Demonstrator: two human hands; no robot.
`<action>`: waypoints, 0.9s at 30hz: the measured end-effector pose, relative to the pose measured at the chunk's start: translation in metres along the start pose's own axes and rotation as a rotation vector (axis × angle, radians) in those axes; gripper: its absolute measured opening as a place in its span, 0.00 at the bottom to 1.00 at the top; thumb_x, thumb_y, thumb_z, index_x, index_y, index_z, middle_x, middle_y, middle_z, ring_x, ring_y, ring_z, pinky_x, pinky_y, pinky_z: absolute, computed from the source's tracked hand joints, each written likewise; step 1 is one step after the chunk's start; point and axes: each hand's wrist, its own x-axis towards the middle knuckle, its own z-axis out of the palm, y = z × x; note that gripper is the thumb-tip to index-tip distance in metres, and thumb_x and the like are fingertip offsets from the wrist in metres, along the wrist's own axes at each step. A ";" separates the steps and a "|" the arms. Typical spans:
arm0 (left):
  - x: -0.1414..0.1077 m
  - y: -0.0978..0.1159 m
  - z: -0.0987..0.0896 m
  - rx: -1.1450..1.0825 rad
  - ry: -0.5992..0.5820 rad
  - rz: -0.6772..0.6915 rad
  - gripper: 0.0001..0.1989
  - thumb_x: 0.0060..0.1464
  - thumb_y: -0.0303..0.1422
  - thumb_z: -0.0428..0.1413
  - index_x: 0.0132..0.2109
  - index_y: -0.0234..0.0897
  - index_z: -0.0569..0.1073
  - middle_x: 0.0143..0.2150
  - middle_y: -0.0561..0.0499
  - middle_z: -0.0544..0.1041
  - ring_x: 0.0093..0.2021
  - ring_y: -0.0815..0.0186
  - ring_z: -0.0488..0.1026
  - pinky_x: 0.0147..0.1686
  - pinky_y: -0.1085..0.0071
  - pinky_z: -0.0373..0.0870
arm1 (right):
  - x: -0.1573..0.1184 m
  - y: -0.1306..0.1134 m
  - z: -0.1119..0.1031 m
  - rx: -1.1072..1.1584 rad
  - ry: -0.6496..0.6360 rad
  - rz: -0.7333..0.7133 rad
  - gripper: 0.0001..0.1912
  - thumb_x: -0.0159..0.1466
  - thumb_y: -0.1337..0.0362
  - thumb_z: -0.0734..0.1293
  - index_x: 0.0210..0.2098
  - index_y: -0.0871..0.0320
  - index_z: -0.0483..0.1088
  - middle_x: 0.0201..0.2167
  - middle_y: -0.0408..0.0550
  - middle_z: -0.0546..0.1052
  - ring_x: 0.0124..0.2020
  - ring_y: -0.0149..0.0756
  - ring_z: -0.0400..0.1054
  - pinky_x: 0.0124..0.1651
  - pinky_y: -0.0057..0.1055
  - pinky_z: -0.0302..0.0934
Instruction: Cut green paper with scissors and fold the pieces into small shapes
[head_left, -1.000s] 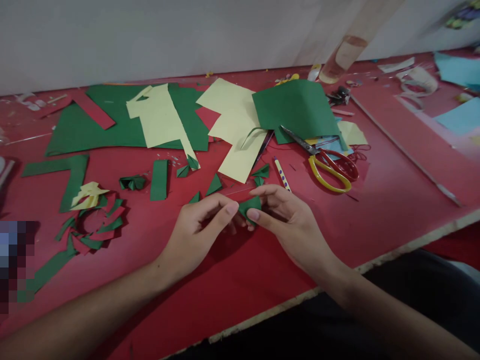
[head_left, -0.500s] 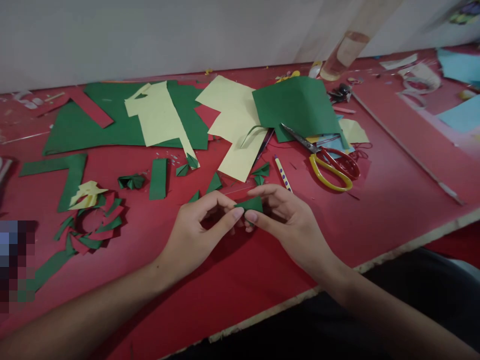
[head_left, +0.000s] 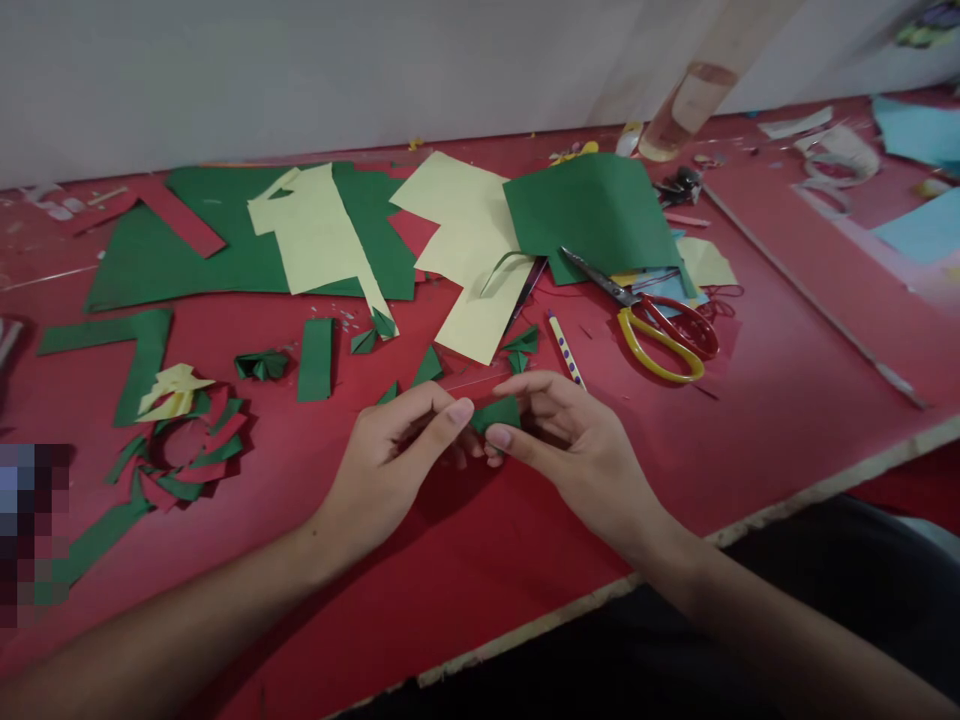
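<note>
Okay, small green paper piece point(head_left: 497, 412) is between my two hands, just above the tabletop point(head_left: 375, 620), about midway from far edge to near edge. Change vs half a second ago: my thumbs were almost together along its lower side; now the left thumb has pulled off up and leftward, the gap is wider, and more of the green face shows. Other stuff on the tabletop stayed put. Right hand point(head_left: 581, 440): nearly closed, thumb pressed on the piece's lower side, fingers curled behind, so it has hold of it. Left hand point(head_left: 394, 445): half curled, thumb tip right by the piece's left end, fingers partly hidden; can't tell if it grips. Counts: two hands, one piece between them. One pair of scissors point(head_left: 624, 296), right of the hands, blades toward the far edge. One dotted pen point(head_left: 565, 350), left of the scissors. One red-and-green paper ring point(head_left: 182, 487), well left of the hands, with one yellow folded piece point(head_left: 175, 390) at its far side. One short green strip point(head_left: 316, 360) between ring and hands. Small folded green pieces point(head_left: 428, 366) just beyond the hands: at least four, some overlapping, exact number unclear. Two pale yellow sheets point(head_left: 319, 240) toward the far edge; the right one is partly under one green sheet point(head_left: 592, 215). One clear container point(head_left: 694, 100) with liquid by the far edge. Two blue sheets point(head_left: 926, 225) toward the far right corner.
</note>
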 end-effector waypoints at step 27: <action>0.003 -0.006 0.001 0.072 0.070 -0.021 0.03 0.61 0.32 0.59 0.40 0.39 0.71 0.35 0.56 0.75 0.36 0.73 0.73 0.36 0.79 0.71 | 0.000 0.001 0.000 -0.165 0.101 -0.071 0.04 0.63 0.64 0.73 0.34 0.55 0.73 0.30 0.39 0.77 0.32 0.27 0.72 0.35 0.23 0.67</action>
